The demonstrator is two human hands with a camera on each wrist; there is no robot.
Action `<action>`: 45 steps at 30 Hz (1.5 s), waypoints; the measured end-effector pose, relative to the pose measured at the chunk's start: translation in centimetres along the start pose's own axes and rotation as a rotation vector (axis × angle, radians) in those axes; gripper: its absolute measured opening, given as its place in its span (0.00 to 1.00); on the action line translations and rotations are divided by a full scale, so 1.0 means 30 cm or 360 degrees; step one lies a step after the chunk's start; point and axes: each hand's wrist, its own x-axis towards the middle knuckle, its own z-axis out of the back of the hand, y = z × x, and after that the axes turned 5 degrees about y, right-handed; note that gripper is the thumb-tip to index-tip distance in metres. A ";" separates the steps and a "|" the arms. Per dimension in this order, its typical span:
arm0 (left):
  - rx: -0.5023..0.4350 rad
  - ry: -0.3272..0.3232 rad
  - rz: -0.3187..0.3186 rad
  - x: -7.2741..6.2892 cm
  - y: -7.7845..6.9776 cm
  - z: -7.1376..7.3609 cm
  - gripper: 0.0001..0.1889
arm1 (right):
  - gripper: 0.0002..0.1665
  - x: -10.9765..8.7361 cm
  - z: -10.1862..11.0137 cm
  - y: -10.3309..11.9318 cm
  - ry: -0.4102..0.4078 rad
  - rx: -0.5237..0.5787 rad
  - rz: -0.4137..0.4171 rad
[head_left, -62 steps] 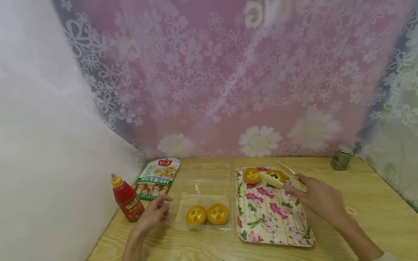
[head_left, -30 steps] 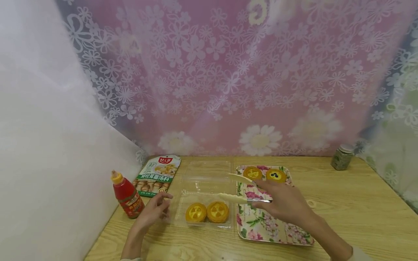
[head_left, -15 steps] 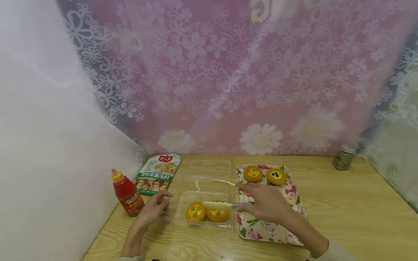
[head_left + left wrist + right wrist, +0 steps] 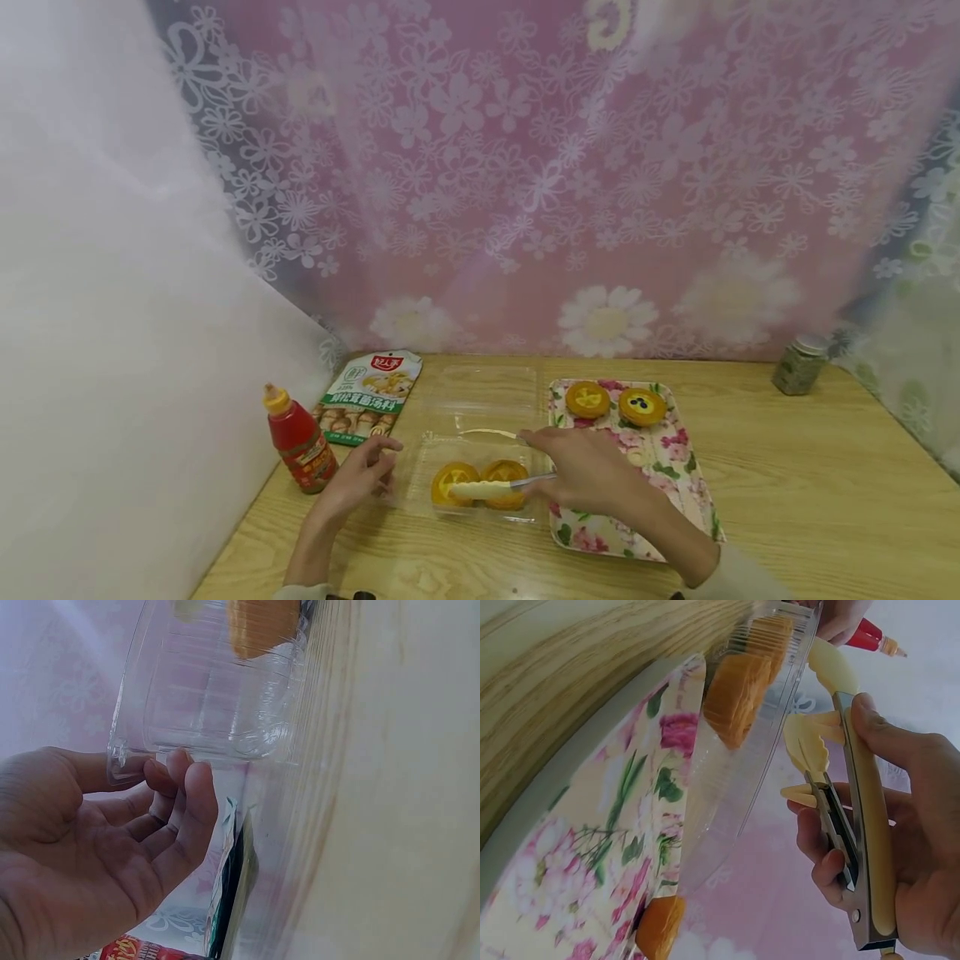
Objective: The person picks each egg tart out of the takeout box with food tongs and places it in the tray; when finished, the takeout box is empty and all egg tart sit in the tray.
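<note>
My right hand (image 4: 592, 475) grips a pair of tongs (image 4: 870, 825) with cream scalloped tips. The tongs are spread, one arm passing over the two egg tarts, a left tart (image 4: 450, 477) and a right tart (image 4: 506, 475), with nothing visible between the tips. Both tarts sit in a clear plastic container (image 4: 210, 712) whose lid lies back. At the container's left side my left hand (image 4: 360, 481) stays with loosely bent fingers. Its fingertips are close to the rim; whether they touch it is unclear. A floral tray (image 4: 600, 521) lies right of the container, partly under my right forearm.
On the tray's far end are a plain tart (image 4: 587, 400) and a tart with dark berries (image 4: 642, 407). A red sauce bottle (image 4: 303, 446) and a green-white food packet (image 4: 371, 398) stand left. A small lidded jar (image 4: 799, 367) is at the back right.
My right hand has moved left with the tongs, from around the berry tart on the tray to above the container's tarts. The berry tart remains on the tray. My left hand has hardly moved.
</note>
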 end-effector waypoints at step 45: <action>-0.0022 -0.0008 0.0023 0.003 -0.002 -0.002 0.17 | 0.34 0.089 -0.059 0.119 0.0052 0.0026 -0.0095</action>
